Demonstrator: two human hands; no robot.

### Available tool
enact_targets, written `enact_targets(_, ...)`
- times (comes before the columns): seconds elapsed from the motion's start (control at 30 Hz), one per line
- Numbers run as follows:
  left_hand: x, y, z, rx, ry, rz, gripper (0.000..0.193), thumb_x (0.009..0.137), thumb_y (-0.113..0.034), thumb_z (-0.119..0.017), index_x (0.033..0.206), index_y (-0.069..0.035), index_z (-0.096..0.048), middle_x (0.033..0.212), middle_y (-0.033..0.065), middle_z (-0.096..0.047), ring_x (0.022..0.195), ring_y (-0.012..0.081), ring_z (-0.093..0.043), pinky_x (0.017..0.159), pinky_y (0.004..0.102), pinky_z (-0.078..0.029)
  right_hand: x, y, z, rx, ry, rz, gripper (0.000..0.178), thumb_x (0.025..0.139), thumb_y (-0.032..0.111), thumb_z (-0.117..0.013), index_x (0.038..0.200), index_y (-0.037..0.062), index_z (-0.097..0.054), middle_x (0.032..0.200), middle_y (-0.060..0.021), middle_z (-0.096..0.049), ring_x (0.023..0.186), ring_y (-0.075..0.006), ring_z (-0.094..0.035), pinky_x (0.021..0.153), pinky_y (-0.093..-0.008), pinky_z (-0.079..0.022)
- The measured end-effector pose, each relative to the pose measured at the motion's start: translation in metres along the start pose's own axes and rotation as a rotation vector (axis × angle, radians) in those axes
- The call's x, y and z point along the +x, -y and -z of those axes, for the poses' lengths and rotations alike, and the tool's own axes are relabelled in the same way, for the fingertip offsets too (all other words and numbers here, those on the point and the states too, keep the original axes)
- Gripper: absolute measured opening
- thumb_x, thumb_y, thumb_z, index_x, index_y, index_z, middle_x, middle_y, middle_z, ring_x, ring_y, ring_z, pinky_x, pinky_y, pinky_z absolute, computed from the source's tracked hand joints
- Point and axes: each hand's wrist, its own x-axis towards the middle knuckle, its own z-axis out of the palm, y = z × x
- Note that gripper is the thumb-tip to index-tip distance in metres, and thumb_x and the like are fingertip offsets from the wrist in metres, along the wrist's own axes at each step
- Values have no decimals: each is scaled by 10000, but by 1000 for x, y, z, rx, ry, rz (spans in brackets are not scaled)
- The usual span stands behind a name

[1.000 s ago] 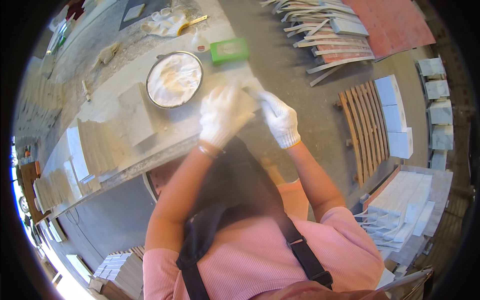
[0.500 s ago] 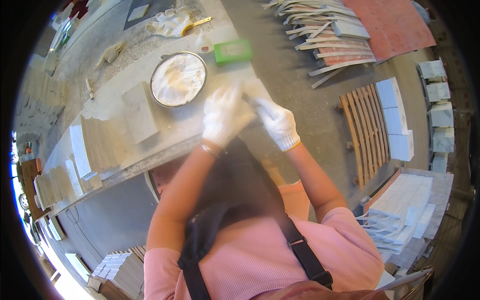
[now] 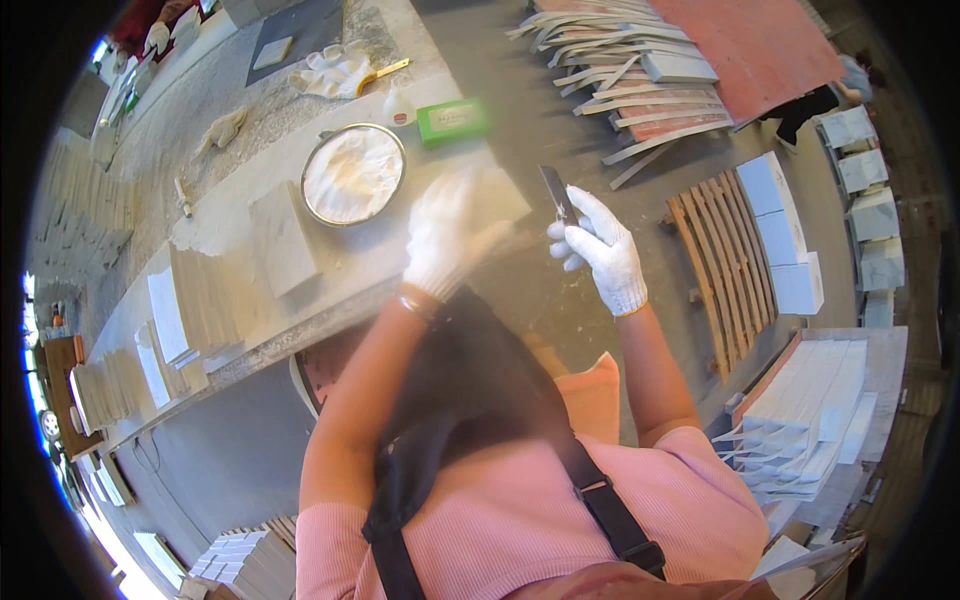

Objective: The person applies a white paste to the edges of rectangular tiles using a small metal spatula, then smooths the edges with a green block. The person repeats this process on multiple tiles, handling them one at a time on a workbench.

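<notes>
My right hand (image 3: 604,250), in a white knit glove, grips a narrow dark flat blade that looks like a scraper (image 3: 558,195) and points up and away from me. My left hand (image 3: 445,235), gloved the same way, hovers over the near right part of the worktable (image 3: 345,300). Motion smears its fingers, and nothing shows clearly in them. Just beyond the left hand stands a round metal-rimmed bowl (image 3: 353,174) of white paste or powder. A pale marble-like tile (image 3: 283,238) lies left of the bowl.
Stacked tiles (image 3: 195,305) stand along the table's left. Beyond the bowl are a green box (image 3: 452,120), a small white bottle (image 3: 398,106), spare gloves (image 3: 333,72) and a yellow-handled brush (image 3: 388,69). Right are a wooden pallet (image 3: 722,270) and strapped tile stacks (image 3: 805,400). Another person (image 3: 805,110) is far right.
My hands have come apart. The right moved rightward with the dark blade, which is now plainly visible, while the left stayed over the table. A person has come into sight at the upper right.
</notes>
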Motion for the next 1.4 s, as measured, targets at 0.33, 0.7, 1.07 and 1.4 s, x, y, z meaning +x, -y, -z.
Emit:
enact_targets(0.33, -6, -89, -21, -293, 67, 55, 1004, 769, -438, -883, 1526, 34, -422, 1265, 265, -640, 1166, 434, -614, 1011, 523, -485, -76, 6, -5, -193, -221, 86, 611, 1006, 23, -612, 1591, 45, -439, 1071, -136, -755, 862, -168, -735, 689, -289, -590)
enact_targets(0.7, -36, -96, -8, -649, 334, 99, 577, 863, -332, -833, 1327, -29, -672, 1335, 190, -676, 1209, 319, -649, 1045, 457, -499, -113, 20, 5, 23, -265, -22, 604, 1024, 105, -638, 1596, 70, -447, 1119, -113, -759, 852, -136, -719, 732, -272, -571)
enact_targets(1.07, -35, -88, 24, -1252, 567, 472, 371, 962, -141, -725, 1275, 58, -700, 1121, 122, -749, 921, 177, -702, 765, 301, -576, -122, 8, -6, -201, -28, 11, 580, 980, 80, -562, 1557, 86, -500, 1069, -111, -750, 812, -150, -700, 779, -305, -588)
enact_targets(1.4, -3, -15, 14, 168, 90, -81, 671, 775, -407, -804, 1324, -45, -673, 1352, 209, -654, 1215, 428, -612, 1059, 506, -486, -123, -21, 22, -264, -99, 74, 461, 879, 140, -640, 1336, 100, -685, 1024, -98, -760, 927, -200, -707, 911, -367, -535)
